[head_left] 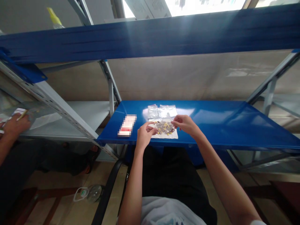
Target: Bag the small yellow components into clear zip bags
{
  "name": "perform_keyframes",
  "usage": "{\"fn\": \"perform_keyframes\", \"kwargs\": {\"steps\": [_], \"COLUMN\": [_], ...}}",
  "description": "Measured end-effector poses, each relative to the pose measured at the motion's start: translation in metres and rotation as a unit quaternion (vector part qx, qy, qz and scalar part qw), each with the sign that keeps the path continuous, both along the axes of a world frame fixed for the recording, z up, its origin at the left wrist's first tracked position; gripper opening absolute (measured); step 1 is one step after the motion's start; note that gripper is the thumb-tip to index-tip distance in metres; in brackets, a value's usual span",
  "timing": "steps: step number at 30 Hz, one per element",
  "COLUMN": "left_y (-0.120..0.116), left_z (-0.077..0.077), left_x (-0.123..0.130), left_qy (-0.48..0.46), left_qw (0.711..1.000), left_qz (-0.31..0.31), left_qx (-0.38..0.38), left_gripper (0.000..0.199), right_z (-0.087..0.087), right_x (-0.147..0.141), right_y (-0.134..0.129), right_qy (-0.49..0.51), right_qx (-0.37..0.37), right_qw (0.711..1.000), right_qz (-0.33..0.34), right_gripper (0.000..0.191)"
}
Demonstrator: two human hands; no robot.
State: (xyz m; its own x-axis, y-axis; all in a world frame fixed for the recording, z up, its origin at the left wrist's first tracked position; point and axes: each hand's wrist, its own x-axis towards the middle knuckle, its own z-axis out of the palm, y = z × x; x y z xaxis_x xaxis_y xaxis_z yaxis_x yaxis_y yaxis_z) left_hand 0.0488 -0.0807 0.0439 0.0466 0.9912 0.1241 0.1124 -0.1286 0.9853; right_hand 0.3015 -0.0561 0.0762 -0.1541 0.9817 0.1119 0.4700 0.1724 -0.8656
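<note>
Tbl (234,125) free R, beam (150,39) above

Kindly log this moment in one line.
parts pile: on white sheet; left hand: at left edge; right hand: at right edge; clear bags: behind

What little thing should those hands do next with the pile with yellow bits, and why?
Maybe the right hand should gently nudge the pile toward the middle of the white sheet. The pieces lie close to the sheet's edges, and the left hand is at the opposite side, where it might stop strays.
</note>
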Motion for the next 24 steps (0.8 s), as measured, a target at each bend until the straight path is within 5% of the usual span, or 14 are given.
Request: {"fn": "perform_keyframes", "kwargs": {"steps": [4, 7, 11, 20, 24], "left_y": [-0.006, -0.014, -0.023, -0.024, -0.022], "left_z": [0.009, 0.017, 0.017, 0.011, 0.01], "left_x": [0.007, 0.025, 0.051, 0.057, 0.056], "left_qy": [0.149, 0.25, 0.318, 0.332, 0.323], "left_qw": [0.97, 0.926, 0.915, 0.917, 0.924], "left_qz": [0.101, 0.076, 0.061, 0.079, 0.073], "left_qx": [0.166, 0.272, 0.241, 0.205, 0.191], "left_gripper": [0.027, 0.052, 0.08, 0.064, 0.06], "right_z": [0.001, 0.002, 0.001, 0.011, 0.001], "right_x": [0.005, -0.002, -0.016, -0.007, 0.01], "right_y": [0.001, -0.002, -0.008, -0.012, -0.003], "right_qy": [-0.002, -0.007, 0.001, 0.034, -0.03], "right_qx": [-0.006, -0.004, -0.006, -0.088, -0.049], "right_qw": [1.0, 1.0, 0.998, 0.983, 0.996], "right_qz": [-0.012, 0.022, 0.069, 0.159, 0.067], "right_gripper": [0.032, 0.032, 0.032, 0.032, 0.021]}}
